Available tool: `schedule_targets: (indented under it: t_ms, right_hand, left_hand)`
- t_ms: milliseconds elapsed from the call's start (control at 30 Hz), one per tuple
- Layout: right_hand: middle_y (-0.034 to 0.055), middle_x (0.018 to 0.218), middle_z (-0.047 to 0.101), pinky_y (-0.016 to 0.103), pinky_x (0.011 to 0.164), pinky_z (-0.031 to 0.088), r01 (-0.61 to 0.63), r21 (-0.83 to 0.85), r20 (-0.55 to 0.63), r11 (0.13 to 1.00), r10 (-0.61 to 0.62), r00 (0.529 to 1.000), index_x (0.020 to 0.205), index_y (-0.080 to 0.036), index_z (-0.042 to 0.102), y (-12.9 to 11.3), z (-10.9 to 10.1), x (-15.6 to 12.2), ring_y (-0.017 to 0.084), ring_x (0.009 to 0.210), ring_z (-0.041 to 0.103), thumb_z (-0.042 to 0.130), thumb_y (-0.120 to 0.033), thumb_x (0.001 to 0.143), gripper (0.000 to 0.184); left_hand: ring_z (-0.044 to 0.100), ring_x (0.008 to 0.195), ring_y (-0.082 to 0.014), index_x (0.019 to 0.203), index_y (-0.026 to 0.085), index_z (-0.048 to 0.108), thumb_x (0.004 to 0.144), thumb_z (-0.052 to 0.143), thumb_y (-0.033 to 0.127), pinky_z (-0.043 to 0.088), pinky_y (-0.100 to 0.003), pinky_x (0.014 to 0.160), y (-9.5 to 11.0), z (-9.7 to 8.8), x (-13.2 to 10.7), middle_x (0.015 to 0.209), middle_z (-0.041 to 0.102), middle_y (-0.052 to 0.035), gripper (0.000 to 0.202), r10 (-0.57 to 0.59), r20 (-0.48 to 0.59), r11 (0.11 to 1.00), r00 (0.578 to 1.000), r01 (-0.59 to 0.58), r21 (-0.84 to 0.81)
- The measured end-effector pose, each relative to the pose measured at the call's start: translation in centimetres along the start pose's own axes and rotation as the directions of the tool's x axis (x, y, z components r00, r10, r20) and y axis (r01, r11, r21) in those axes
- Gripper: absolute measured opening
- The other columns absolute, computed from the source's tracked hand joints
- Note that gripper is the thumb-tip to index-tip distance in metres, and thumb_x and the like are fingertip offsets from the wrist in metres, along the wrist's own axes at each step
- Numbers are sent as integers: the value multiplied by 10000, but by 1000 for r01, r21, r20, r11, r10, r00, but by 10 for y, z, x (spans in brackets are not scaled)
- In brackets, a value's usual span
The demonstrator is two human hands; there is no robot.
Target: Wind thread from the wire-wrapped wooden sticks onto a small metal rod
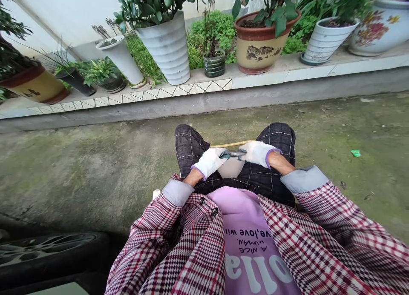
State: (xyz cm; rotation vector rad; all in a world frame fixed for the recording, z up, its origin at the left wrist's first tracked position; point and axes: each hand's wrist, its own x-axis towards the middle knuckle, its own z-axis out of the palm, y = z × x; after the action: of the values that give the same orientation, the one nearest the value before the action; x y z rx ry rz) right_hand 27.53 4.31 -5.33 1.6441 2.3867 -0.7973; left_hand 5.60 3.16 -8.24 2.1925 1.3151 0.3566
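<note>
My left hand (209, 162), in a white glove with a purple cuff and dark green palm, is closed around one end of a short grey metal rod (235, 154). The other end is gripped by my right hand (258, 153), gloved the same way. Between the hands the rod lies nearly level, above my lap and between my knees. Its ends are hidden in the gloves, and its exact kind is too small to make out. Below it shows a pale, smooth surface (231, 169) between my thighs. A thin yellow strip (234, 144) runs just beyond the hands, from knee to knee.
A low tiled ledge (255, 81) crosses ahead, bearing several potted plants, among them a tall white pot (168, 50) and a brown-rimmed pot (263, 48). A wheel (47, 254) is at the lower left. A green scrap (355, 153) lies on the concrete at right.
</note>
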Motion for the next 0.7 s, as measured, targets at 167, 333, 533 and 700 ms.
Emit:
schedule_targets:
  t_ms: [167, 333, 533, 700]
  right_hand:
    - [51, 769, 690, 261, 571, 389, 1, 72, -182, 997, 12, 983, 884, -173, 692, 12, -12, 5, 168, 657, 603, 594, -388, 835, 242]
    - [-3, 643, 597, 227, 462, 408, 12, 565, -243, 825, 152, 958, 880, -165, 657, 11, -18, -4, 114, 509, 512, 654, -425, 798, 273]
    - [7, 632, 587, 219, 385, 425, 95, 881, -112, 463, 9, 994, 895, -133, 642, 8, -25, -19, 95, 447, 499, 758, -413, 717, 352]
    - [34, 681, 662, 222, 471, 463, 162, 691, 227, 705, -423, 877, 950, -70, 691, 2, -11, -18, 114, 526, 565, 743, -383, 758, 370]
  left_hand:
    - [659, 882, -141, 1100, 192, 726, 842, 526, 182, 497, -225, 848, -2, 1, 1, 1031, 745, -24, 326, -5, -30, 956, 1000, -4, -295]
    - [652, 879, -129, 1006, 138, 726, 824, 527, 171, 497, -217, 834, -10, 7, 5, 979, 746, -32, 273, 1, -31, 838, 1000, -17, -546]
    - [669, 936, -144, 1006, 127, 729, 847, 554, 222, 496, -244, 908, -20, 17, 6, 1028, 751, -59, 254, 59, 20, 824, 998, -37, -566]
    - [677, 922, -156, 1002, 122, 727, 848, 559, 221, 510, -252, 902, -17, 5, 4, 1008, 751, -61, 249, 25, 11, 888, 1000, -18, -459]
